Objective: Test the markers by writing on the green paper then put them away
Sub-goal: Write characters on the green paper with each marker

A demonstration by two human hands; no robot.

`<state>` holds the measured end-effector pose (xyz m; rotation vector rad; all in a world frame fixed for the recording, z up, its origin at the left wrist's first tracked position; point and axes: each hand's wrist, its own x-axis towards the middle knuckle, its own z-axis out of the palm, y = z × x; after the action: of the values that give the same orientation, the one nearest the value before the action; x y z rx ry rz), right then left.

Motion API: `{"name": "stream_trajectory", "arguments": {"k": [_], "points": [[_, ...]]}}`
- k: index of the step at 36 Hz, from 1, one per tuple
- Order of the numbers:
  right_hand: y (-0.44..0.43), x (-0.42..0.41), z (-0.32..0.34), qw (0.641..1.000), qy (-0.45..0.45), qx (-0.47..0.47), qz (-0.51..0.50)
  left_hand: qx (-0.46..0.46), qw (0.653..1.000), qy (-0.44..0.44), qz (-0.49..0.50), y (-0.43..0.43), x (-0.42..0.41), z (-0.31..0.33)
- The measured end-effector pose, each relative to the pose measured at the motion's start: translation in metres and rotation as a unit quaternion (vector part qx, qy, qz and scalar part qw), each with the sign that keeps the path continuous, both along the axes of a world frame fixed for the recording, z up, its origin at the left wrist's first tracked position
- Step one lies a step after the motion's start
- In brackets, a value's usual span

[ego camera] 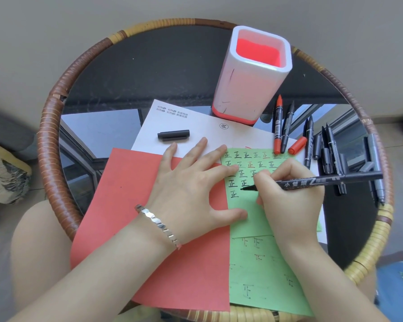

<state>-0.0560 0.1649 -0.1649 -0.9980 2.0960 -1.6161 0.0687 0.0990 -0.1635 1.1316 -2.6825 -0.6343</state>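
2 hands meet on the green paper (261,270) at center. Left hand (191,189) lies spread flat across its edge and the red paper (135,205); right hand (289,191) pinches a black marker (323,180), tip on the sheet. Loose markers (334,154) crowd 3 o'clock; pen holder (251,75) at 1, black cap (173,135) at 11.

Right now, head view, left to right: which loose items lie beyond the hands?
Loose black plastic marker cap → uncapped red marker → loose red plastic cap → cluster of black markers → grey marker.
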Motion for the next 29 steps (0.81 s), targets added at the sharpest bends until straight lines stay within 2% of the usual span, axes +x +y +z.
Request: {"name": "stream_trajectory", "arguments": {"k": [7,12,17,20,23,29], "points": [[0.003,-0.004,-0.001,0.998,-0.035,-0.05,0.013,-0.005,1.0,-0.008,0.003,0.003,-0.002,0.0],[0.016,-0.016,0.012,0.993,-0.038,-0.034,0.105,-0.011,0.999,-0.039,0.001,0.005,-0.009,0.001],[0.045,-0.043,0.02,0.975,0.128,0.058,0.169,-0.007,0.999,-0.033,-0.006,0.006,-0.013,0.0],[0.06,-0.066,0.019,0.956,0.239,0.091,0.144,-0.008,1.0,-0.012,-0.021,0.004,-0.013,-0.001],[0.073,-0.097,0.018,0.918,0.36,0.115,0.119,-0.008,0.999,-0.002,-0.032,0.004,-0.013,-0.001],[0.065,-0.149,0.029,0.878,0.443,0.175,0.046,-0.01,0.999,-0.01,-0.041,0.005,-0.013,0.0]]}}
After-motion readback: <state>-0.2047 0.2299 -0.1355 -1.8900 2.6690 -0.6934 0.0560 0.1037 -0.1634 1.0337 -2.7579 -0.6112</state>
